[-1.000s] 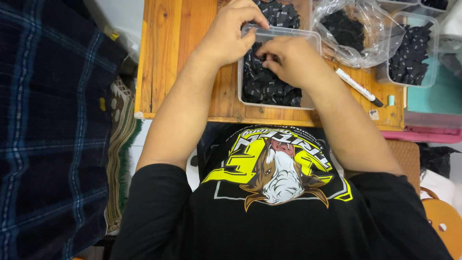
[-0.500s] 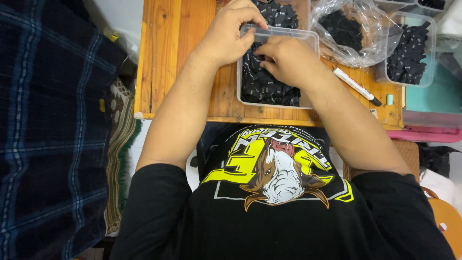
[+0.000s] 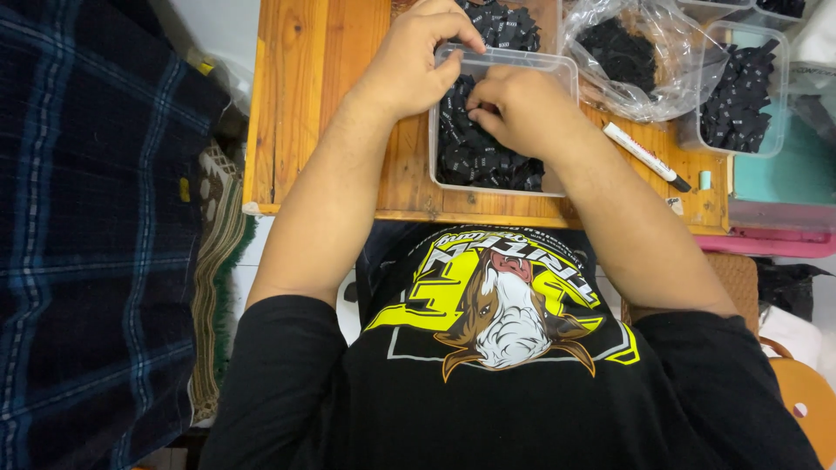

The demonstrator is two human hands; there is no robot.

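The clear plastic tub (image 3: 557,74) of black fabric labels (image 3: 475,152) sits on the wooden bench (image 3: 322,96), its long axis running away from the person. The left hand (image 3: 409,65) curls over the tub's far-left rim, gripping it. The right hand (image 3: 522,109) reaches into the tub, fingers pinching labels.

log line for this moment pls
left hand: on clear tub rim | right hand: in black labels | marker: on table

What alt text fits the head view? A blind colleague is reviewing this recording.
Both hands, left hand and right hand, reach into a clear plastic tub of small black fabric labels on a wooden table. A marker lies to the right.
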